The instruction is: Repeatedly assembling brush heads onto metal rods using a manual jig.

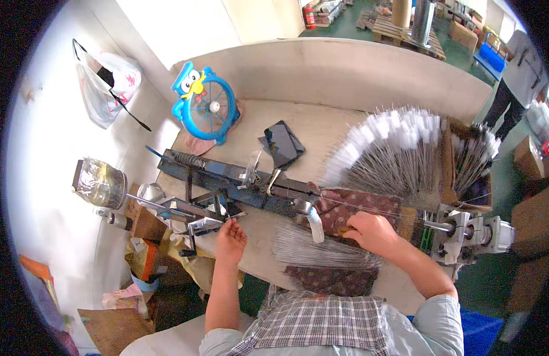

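Observation:
My left hand [230, 242] is closed, fingertips pinched together beside the metal bracket [206, 225] of a bench machine; what they hold, if anything, is too small to tell. My right hand [374, 232] is also closed, above a brown dotted cloth [369, 204]. Something small and yellowish shows at its fingertips, but its kind is unclear. Just left of that hand, a white-tipped lever handle [315, 226] hangs from the machine's long dark bar [227, 178]. Nearer to me lies a sheaf of thin metal wires [322, 249]. Fine strands stretch towards a metal spindle [440, 226] at the right.
White-bristled wire brushes [399, 148] fan out at the back right, beside a cardboard box [449, 172] holding more. A blue toy-like fan [195, 115] and a dark flat packet [282, 145] sit farther back. A low panel [345, 68] borders the table. Someone [520, 77] stands far right.

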Available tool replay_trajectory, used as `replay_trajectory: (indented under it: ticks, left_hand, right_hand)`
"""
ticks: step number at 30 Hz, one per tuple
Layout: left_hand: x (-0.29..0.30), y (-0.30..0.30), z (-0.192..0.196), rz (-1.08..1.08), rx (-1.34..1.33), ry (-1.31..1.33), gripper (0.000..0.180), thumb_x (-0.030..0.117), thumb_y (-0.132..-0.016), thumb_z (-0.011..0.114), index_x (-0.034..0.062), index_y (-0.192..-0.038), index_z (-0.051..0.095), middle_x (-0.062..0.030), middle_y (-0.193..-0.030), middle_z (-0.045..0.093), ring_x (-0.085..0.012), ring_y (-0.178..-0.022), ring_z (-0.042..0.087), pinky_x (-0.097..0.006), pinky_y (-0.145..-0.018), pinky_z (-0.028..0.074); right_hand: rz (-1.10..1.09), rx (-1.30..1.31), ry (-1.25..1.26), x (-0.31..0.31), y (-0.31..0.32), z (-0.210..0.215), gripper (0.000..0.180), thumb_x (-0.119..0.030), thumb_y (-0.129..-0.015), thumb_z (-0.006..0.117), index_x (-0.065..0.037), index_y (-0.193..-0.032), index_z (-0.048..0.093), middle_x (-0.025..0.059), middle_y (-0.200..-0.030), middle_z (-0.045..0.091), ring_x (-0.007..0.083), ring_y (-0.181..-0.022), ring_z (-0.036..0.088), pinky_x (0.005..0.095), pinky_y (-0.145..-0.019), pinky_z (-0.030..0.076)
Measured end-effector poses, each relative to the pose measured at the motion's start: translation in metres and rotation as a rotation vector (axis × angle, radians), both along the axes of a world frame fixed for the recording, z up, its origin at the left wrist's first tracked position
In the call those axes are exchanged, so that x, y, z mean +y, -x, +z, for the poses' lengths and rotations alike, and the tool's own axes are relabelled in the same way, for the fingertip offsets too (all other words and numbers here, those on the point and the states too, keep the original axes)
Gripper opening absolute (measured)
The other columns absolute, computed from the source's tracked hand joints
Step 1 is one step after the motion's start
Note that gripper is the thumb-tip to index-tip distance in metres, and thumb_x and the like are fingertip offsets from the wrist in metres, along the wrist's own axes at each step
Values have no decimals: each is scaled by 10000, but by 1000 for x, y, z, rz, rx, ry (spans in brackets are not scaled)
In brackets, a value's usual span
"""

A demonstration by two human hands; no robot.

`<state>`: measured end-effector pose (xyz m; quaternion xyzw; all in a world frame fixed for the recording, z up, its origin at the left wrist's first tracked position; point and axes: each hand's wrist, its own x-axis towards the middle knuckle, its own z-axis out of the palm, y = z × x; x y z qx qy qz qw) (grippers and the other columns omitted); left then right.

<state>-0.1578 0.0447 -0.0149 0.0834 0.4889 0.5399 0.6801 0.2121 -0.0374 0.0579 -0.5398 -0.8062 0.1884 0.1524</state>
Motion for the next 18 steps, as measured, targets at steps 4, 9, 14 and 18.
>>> replay_trajectory:
  ticks: [4, 9, 14, 18]
  left_hand:
    - [6, -6, -10, 86, 40, 19, 129, 226, -814, 626, 102, -809, 591, 16, -661, 543, -119, -643, 525, -260, -611, 443]
    - [-25, -68, 1, -72, 243, -261, 138, 192, -815, 611, 62, -777, 587, -31, -689, 581, -111, -626, 532, -261, -597, 429]
    - [-59, -197, 60, -538, 81, -337, 170, 160, -881, 562, 3, -876, 628, -63, -764, 631, -95, -623, 532, -219, -584, 412]
    - [-49, -233, 45, -563, 60, -418, 172, 161, -903, 548, 12, -878, 630, -48, -776, 632, -81, -621, 530, -213, -588, 430]
  right_hand:
    - [-22, 95, -33, -10, -7, 6, 184, -169, -798, 589, -83, -960, 607, 88, -934, 586, 290, -789, 596, 377, -681, 512]
    - [-100, 209, -235, -9, -19, 49, 201, -156, -765, 630, -59, -940, 607, 83, -860, 601, 284, -798, 584, 361, -703, 491]
    - [-306, 248, -231, 6, -39, 44, 184, -188, -751, 659, -47, -868, 638, 111, -818, 635, 286, -787, 589, 382, -713, 485]
    - [-351, 401, -97, -8, -44, 45, 200, -183, -757, 666, -44, -900, 648, 118, -824, 637, 301, -787, 607, 371, -716, 489]
